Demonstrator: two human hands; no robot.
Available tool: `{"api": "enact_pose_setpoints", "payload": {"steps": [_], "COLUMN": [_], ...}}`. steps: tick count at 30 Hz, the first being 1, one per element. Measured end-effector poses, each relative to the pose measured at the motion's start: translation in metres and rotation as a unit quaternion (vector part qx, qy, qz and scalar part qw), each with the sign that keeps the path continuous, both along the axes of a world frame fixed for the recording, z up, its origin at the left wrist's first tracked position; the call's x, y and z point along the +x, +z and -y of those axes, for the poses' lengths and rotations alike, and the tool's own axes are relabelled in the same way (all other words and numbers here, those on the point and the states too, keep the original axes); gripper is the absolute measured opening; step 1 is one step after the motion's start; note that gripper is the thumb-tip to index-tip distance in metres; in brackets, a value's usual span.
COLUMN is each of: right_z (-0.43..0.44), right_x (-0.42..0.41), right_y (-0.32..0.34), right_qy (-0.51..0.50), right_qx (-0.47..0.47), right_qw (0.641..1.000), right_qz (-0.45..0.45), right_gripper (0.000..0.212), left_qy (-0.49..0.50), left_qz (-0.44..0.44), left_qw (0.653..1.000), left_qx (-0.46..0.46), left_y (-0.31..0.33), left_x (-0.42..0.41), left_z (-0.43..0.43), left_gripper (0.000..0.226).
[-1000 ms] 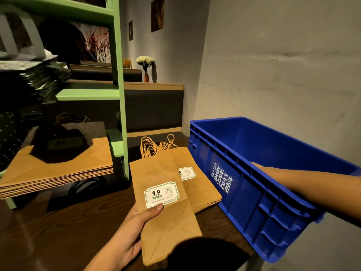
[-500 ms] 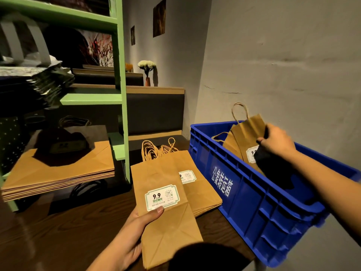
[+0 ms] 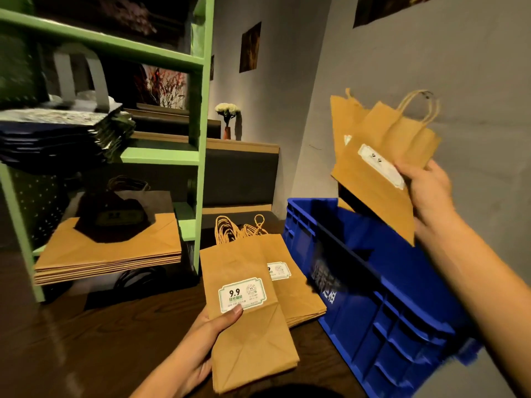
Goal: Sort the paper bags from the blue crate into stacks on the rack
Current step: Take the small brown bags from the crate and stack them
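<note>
Left hand [image 3: 198, 351], low in the view, grasps a flat bundle of small kraft bags [image 3: 253, 349] from beneath, the thumb pressed on the lower edge of the white "9.9" label; right hand [image 3: 428, 193], raised at the right, grips a lifted clutch of kraft bags [image 3: 376, 196] near their labelled face, fingers curled round the edge, twisted handles pointing up, the bags tilted and clear above the blue crate [image 3: 382, 320]; how many bags it holds cannot be told; the crate stands at the right edge of the dark wooden table [image 3: 86, 340], white characters on its side wall, blurred; just beside the crate's left wall a pile of matching small bags [image 3: 298, 294] lies flat on the table, handles away from the viewer, partly under the left-hand bundle; further left, the green rack [image 3: 201, 156] carries a stack of larger flat kraft bags [image 3: 115, 251] on its lower shelf and a stack of dark bags [image 3: 51, 139] on the shelf above; white flowers [image 3: 228, 109] stand by the grey wall behind.
</note>
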State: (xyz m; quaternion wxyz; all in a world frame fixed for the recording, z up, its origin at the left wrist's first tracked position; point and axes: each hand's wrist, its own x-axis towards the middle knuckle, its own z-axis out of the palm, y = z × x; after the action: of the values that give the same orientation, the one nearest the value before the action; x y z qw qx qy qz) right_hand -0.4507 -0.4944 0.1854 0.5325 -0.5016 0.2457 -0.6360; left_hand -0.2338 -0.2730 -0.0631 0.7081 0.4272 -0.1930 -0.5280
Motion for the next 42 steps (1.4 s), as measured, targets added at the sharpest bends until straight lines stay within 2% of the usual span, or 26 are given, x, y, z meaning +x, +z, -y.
{"api": "enact_pose_setpoints", "payload": {"steps": [3, 5, 7, 11, 14, 15, 16, 18, 20, 24, 26, 28, 32, 33, 34, 35, 36, 37, 40, 42], "right_z": [-0.038, -0.055, -0.068, -0.089, -0.096, -0.094, -0.092, -0.087, -0.082, -0.081, -0.091, -0.104, -0.121, -0.121, -0.119, -0.120, -0.123, -0.127, -0.139, -0.151], "right_x": [0.028, 0.045, 0.055, 0.072, 0.083, 0.083, 0.083, 0.080, 0.076, 0.082, 0.091, 0.096, 0.097, 0.095, 0.094, 0.093, 0.094, 0.097, 0.106, 0.107], "right_y": [-0.030, -0.071, -0.116, -0.184, -0.196, -0.191, -0.183, -0.159, -0.137, -0.145, -0.166, -0.184, -0.194, -0.195, -0.195, -0.195, -0.194, -0.194, -0.206, -0.212], "right_qy": [0.048, 0.031, 0.033, 0.081, 0.047, 0.021, 0.002, -0.002, 0.019, 0.024, 0.038, 0.074, 0.110, 0.108, 0.095, 0.092, 0.098, 0.113, 0.168, 0.187], "right_qx": [-0.045, -0.087, -0.123, -0.147, -0.208, -0.218, -0.214, -0.167, -0.129, -0.152, -0.160, -0.144, -0.086, -0.086, -0.091, -0.098, -0.096, -0.085, -0.062, -0.032], "right_qw": [0.985, 0.950, 0.907, 0.853, 0.812, 0.816, 0.836, 0.901, 0.936, 0.920, 0.909, 0.910, 0.942, 0.946, 0.948, 0.950, 0.952, 0.954, 0.946, 0.941], "right_qz": [-0.161, -0.297, -0.402, -0.494, -0.542, -0.535, -0.506, -0.401, -0.326, -0.361, -0.382, -0.381, -0.304, -0.293, -0.291, -0.281, -0.272, -0.263, -0.272, -0.281], "right_gripper": [0.031, 0.033, 0.034, 0.032, 0.028, 0.026, 0.022, 0.013, 0.013, 0.018, 0.025, 0.040, 0.083, 0.086, 0.077, 0.058, 0.041, 0.041, 0.084, 0.093], "left_qy": [0.012, 0.016, 0.015, 0.022, 0.022, 0.022, 0.028, 0.039, 0.042, 0.047, 0.051, 0.046, 0.080, 0.094, 0.107, 0.123, 0.145, 0.166, 0.221, 0.243], "left_qz": [-0.016, -0.018, -0.016, -0.007, 0.007, 0.007, 0.007, 0.007, 0.015, 0.079, 0.134, 0.215, 0.345, 0.388, 0.427, 0.454, 0.467, 0.463, 0.413, 0.372], "left_qw": [1.000, 1.000, 1.000, 1.000, 1.000, 0.999, 0.999, 0.999, 0.999, 0.995, 0.988, 0.974, 0.934, 0.916, 0.897, 0.881, 0.871, 0.869, 0.882, 0.894], "left_qx": [0.005, 0.000, -0.009, -0.016, -0.020, -0.022, -0.020, -0.019, -0.025, -0.044, -0.057, -0.052, -0.055, -0.050, -0.048, -0.048, -0.046, -0.048, -0.055, -0.059], "left_y": [-0.002, 0.000, 0.004, 0.006, 0.000, -0.001, -0.002, -0.002, -0.002, -0.003, -0.001, 0.001, 0.010, 0.012, 0.017, 0.022, 0.024, 0.023, 0.014, 0.000], "left_x": [0.001, 0.001, 0.000, 0.002, 0.006, 0.006, 0.007, 0.009, 0.011, 0.010, 0.007, 0.005, 0.008, 0.011, 0.013, 0.014, 0.015, 0.018, 0.020, 0.014], "left_z": [0.000, -0.002, -0.004, -0.008, -0.009, -0.008, -0.008, -0.007, -0.007, -0.006, -0.007, -0.011, -0.019, -0.022, -0.025, -0.027, -0.029, -0.031, -0.033, -0.031], "left_gripper": [0.049, 0.048, 0.037, 0.033, 0.043, 0.045, 0.045, 0.050, 0.053, 0.057, 0.069, 0.080, 0.062, 0.062, 0.061, 0.061, 0.062, 0.064, 0.080, 0.087]}}
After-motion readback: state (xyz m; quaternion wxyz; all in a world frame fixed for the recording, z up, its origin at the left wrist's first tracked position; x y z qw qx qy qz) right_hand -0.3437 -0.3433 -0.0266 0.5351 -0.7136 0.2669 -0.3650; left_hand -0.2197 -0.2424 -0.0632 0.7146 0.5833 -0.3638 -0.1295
